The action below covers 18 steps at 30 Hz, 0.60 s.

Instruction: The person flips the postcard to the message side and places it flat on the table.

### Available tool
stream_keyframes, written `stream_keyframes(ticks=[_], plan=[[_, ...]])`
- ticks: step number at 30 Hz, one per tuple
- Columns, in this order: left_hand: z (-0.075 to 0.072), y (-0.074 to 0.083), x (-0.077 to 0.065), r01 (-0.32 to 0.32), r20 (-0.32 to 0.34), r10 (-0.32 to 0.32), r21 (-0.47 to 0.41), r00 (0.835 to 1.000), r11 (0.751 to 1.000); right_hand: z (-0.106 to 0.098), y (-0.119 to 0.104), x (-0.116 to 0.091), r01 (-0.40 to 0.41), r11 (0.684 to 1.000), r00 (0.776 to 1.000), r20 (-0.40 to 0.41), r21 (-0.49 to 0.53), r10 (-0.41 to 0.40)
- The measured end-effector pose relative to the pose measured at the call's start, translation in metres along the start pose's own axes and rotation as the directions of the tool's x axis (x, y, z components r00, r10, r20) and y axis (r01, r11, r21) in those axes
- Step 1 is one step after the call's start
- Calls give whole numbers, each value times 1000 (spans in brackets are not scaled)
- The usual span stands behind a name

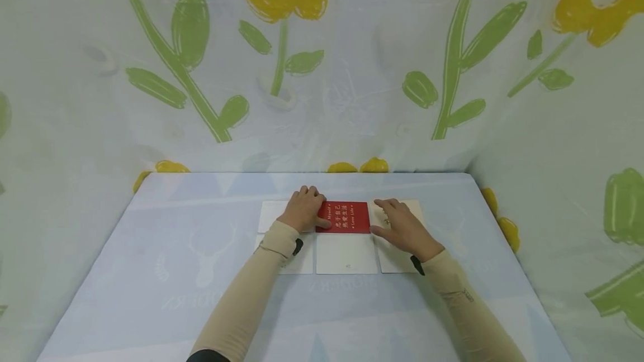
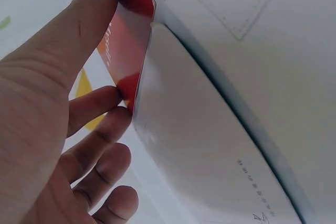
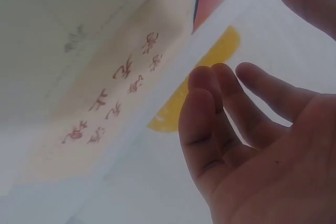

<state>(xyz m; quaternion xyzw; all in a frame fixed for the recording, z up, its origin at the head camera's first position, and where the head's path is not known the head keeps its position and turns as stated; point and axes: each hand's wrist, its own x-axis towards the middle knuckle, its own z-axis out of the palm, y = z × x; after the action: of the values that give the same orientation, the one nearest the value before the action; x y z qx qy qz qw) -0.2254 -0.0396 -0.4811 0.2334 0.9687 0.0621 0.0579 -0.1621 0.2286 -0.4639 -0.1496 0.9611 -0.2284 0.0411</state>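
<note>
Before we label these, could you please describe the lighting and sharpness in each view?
Head: soft, even light, the red rectangular card mostly readable; left wrist: a pale sheen on that card, dark shadow along one edge of the white rectangular card; right wrist: hazy and washed-out, the cream rectangular card with brown writing looking soft.

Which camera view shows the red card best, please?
The head view: it shows nearly all of the red card, with only its left end partly covered by the left hand. The left wrist view shows it steeply angled and cut off; the right wrist view, just one corner at the top.
</note>
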Motion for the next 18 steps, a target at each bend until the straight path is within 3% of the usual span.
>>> stream_keyframes(ticks=[8,18], plan=[[-1,2,-1,13,19,-13,-2,1000,1000,8,-7,27,-26,999,994,102,-28,29],[-3,3,-4,-7,8,7,22,1000,1000,19,-13,48,-65,995,983,167,-78,77]])
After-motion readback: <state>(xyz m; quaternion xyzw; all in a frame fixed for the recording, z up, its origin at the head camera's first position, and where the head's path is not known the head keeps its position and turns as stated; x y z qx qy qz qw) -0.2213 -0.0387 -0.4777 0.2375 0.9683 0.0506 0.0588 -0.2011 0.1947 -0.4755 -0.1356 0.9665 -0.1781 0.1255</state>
